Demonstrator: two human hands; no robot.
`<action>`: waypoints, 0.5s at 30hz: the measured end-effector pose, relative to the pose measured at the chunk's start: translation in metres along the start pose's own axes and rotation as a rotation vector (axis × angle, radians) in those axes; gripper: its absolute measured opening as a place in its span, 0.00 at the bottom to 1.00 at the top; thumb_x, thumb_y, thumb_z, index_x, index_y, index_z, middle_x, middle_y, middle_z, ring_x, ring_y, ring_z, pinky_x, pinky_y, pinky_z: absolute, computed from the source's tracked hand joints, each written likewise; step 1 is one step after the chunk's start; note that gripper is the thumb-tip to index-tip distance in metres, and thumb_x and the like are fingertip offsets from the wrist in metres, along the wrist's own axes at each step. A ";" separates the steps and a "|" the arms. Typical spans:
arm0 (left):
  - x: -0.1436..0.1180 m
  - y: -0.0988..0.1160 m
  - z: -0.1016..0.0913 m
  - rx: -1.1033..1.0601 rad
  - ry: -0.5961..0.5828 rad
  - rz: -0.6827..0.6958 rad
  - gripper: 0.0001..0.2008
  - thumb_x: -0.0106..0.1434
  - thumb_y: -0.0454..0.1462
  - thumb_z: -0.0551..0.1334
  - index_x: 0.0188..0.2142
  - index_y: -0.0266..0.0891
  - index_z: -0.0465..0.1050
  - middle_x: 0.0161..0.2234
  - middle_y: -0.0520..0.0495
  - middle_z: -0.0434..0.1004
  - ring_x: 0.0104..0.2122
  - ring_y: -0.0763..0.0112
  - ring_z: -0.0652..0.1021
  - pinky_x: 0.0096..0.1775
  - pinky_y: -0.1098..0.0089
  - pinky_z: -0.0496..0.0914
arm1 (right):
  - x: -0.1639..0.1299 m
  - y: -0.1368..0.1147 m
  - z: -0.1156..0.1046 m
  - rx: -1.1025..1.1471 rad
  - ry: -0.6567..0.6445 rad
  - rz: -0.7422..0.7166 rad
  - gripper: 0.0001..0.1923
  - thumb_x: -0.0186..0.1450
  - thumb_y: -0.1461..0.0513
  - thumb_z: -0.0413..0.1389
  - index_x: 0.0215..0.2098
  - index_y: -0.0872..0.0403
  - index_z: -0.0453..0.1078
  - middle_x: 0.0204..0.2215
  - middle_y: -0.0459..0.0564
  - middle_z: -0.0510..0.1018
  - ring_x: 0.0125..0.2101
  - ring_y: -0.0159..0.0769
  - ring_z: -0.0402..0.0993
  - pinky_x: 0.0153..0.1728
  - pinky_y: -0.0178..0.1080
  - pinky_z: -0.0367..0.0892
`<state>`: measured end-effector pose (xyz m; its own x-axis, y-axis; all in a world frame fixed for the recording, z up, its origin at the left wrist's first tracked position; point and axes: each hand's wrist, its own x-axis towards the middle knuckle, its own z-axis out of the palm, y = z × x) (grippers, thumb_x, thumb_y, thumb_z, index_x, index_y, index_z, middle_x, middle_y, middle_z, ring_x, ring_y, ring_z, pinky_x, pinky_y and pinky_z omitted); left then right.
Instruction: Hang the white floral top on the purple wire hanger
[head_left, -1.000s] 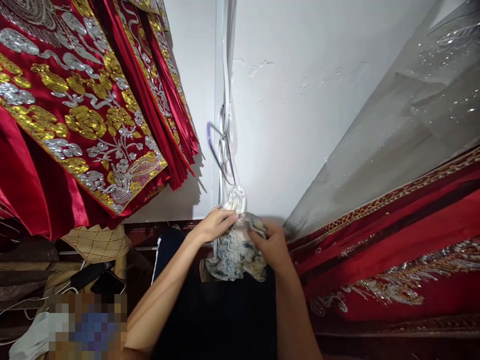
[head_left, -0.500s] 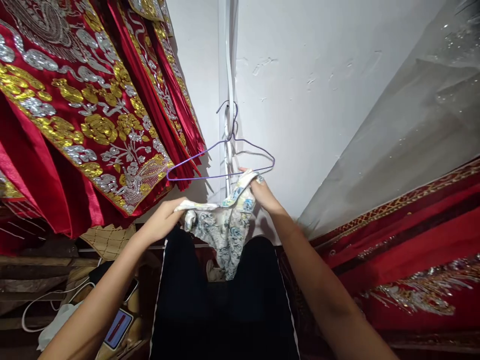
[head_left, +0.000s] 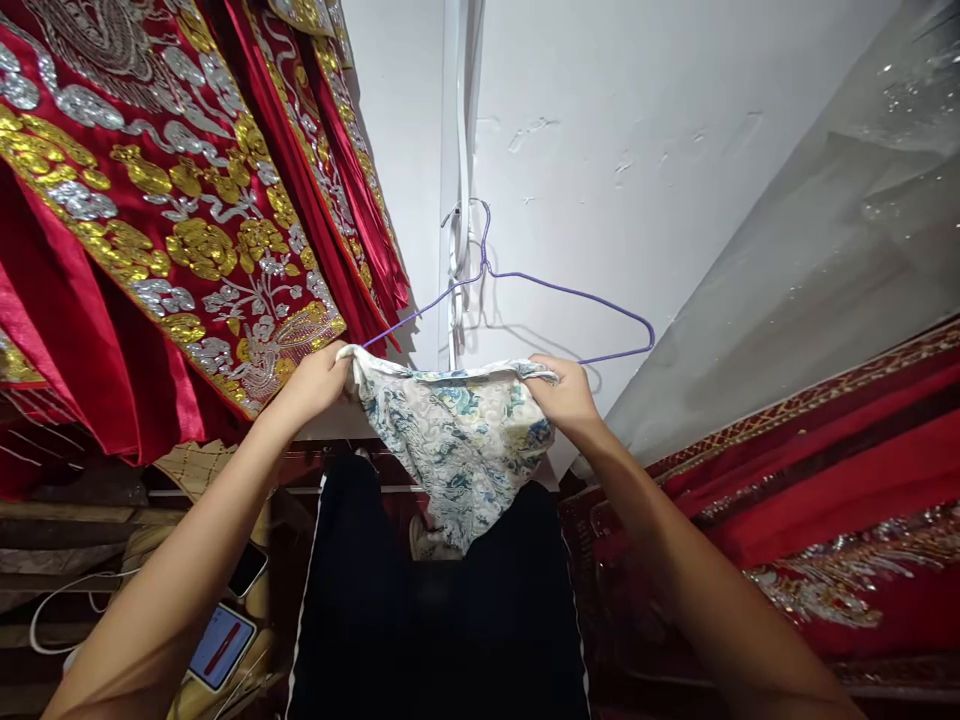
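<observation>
My left hand grips one end of the upper edge of a thin white garment with a blue and green floral print. The other end of that edge is pinched in my right hand, so the edge is stretched nearly straight between them. Below, the cloth hangs to a point. A purple hanger hangs just above and behind the garment. Its right corner shows in full, while its left corner is hidden by the cloth and my left hand. I cannot tell whether that corner is inside the garment or only behind it.
White strips run down the white wall and bear the hanger. Red embroidered costumes hang on the left. On the right are clear plastic sheeting and red cloth. A lit phone lies at lower left.
My hands have moved apart, spreading the bunched garment wide and flat. It has risen to cover the hanger's left corner. The hanger has shifted and swung to the right.
</observation>
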<state>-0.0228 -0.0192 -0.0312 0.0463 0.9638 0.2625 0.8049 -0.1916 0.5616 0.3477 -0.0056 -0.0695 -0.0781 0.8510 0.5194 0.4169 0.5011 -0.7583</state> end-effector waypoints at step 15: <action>0.063 0.060 0.006 0.053 0.042 0.465 0.13 0.68 0.35 0.50 0.41 0.40 0.73 0.36 0.44 0.69 0.43 0.60 0.72 0.48 0.62 0.66 | -0.020 -0.030 -0.008 -0.041 0.091 0.033 0.34 0.58 0.62 0.57 0.63 0.52 0.67 0.39 0.53 0.81 0.35 0.42 0.75 0.38 0.43 0.70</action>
<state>0.0323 0.0315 0.0144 0.3860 0.7697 0.5085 0.7338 -0.5903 0.3364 0.3436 -0.0389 -0.0536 0.0181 0.8483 0.5292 0.4548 0.4644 -0.7599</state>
